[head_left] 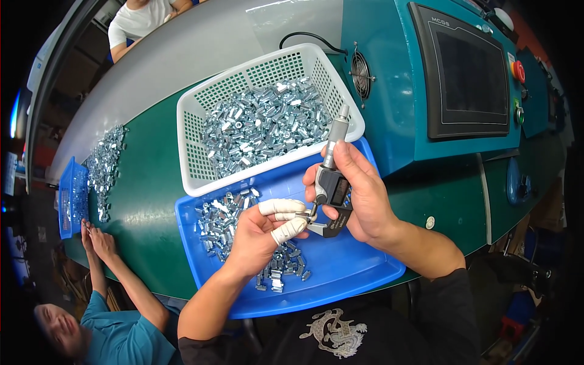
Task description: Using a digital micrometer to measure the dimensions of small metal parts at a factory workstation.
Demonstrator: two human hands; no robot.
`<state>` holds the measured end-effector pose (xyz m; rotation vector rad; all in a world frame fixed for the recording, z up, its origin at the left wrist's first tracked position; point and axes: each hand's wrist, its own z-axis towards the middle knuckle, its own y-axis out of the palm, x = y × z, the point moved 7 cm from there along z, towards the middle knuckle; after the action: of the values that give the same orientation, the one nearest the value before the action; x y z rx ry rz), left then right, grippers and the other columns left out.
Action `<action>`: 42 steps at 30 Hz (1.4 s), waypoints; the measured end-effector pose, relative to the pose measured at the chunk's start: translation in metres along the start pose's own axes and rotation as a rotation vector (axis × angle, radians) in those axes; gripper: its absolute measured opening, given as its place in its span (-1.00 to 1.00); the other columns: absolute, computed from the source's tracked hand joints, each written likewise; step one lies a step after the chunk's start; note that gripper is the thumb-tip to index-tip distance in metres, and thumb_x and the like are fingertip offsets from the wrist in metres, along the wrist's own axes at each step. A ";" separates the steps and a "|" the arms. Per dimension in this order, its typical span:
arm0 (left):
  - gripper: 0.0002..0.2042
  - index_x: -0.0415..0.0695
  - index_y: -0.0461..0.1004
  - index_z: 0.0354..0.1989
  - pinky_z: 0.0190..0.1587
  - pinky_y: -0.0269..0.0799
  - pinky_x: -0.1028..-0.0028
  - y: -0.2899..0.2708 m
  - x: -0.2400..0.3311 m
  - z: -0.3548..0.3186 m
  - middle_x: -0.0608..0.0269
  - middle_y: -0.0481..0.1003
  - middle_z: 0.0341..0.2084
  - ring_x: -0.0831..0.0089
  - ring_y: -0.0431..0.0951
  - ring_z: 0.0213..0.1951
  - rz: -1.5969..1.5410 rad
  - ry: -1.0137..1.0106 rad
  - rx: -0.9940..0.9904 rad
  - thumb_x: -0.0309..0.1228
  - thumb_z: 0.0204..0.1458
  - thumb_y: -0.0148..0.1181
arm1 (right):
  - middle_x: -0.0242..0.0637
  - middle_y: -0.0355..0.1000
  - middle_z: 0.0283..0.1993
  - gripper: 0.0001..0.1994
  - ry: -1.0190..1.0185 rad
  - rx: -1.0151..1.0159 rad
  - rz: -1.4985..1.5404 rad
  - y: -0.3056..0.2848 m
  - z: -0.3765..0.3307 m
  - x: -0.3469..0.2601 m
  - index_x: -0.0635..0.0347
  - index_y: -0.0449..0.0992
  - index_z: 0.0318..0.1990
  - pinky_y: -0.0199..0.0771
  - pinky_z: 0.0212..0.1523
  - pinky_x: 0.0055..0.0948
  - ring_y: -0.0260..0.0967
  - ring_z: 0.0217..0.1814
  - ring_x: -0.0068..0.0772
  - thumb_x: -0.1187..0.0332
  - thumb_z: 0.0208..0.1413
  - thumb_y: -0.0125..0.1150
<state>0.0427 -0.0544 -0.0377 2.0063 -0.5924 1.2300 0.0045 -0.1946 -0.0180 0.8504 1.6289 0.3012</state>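
Over blue tray (340, 271), by basket (193, 143), left grip (258, 234) pinches part (309, 215), right grip (368, 198) clasps micrometer (329, 181).

Green tabletop (143, 182), blue tray (347, 267), loose metal pieces (106, 161)

Micrometer (329, 181) partly hidden by right hand (368, 198); display (340, 191) unreadably small; white-shirted person (139, 23) cut by top edge.

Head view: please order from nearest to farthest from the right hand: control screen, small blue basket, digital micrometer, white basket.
1. Digital micrometer, held in the right hand.
2. White basket, just beyond the hand.
3. Control screen, on the right.
4. Small blue basket, at the far left.
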 end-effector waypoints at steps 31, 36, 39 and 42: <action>-0.84 -0.30 0.46 -0.28 -0.37 0.49 0.54 0.003 -0.006 0.005 0.22 0.52 -0.48 0.53 0.55 -0.41 -0.050 0.029 -0.112 -0.49 -0.01 0.22 | -0.29 0.32 -0.36 -0.65 -0.075 0.166 -0.075 -0.003 -0.005 0.006 0.13 0.25 -0.06 0.19 -0.80 -0.71 0.33 -0.46 -0.53 0.04 0.24 -0.10; -0.83 -0.30 0.46 -0.30 -0.39 0.46 0.56 0.002 -0.006 0.009 0.22 0.52 -0.49 0.56 0.53 -0.44 -0.008 0.054 -0.103 -0.49 -0.04 0.25 | -0.30 0.34 -0.35 -0.67 -0.084 0.147 -0.062 -0.003 -0.005 0.004 0.11 0.27 -0.04 0.19 -0.80 -0.73 0.34 -0.43 -0.54 0.06 0.25 -0.11; -0.81 -0.29 0.46 -0.31 -0.42 0.40 0.59 -0.015 0.011 0.009 0.26 0.52 -0.48 0.62 0.50 -0.45 0.202 0.254 0.064 -0.48 -0.07 0.28 | -0.32 0.36 -0.34 -0.70 -0.082 0.138 -0.049 -0.004 -0.005 0.004 0.09 0.30 -0.05 0.20 -0.80 -0.74 0.36 -0.43 -0.55 0.09 0.26 -0.11; -0.79 -0.27 0.47 -0.23 -0.43 0.41 0.51 -0.043 0.041 0.005 0.29 0.52 -0.48 0.57 0.49 -0.48 0.265 0.512 0.384 -0.47 -0.05 0.24 | -0.30 0.38 -0.34 -0.69 -0.074 0.122 -0.041 -0.005 -0.005 0.005 0.09 0.30 -0.04 0.22 -0.80 -0.73 0.38 -0.42 -0.54 0.09 0.26 -0.11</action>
<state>0.0938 -0.0315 -0.0161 1.8243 -0.3916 2.0625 -0.0018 -0.1934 -0.0238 0.9088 1.6059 0.1409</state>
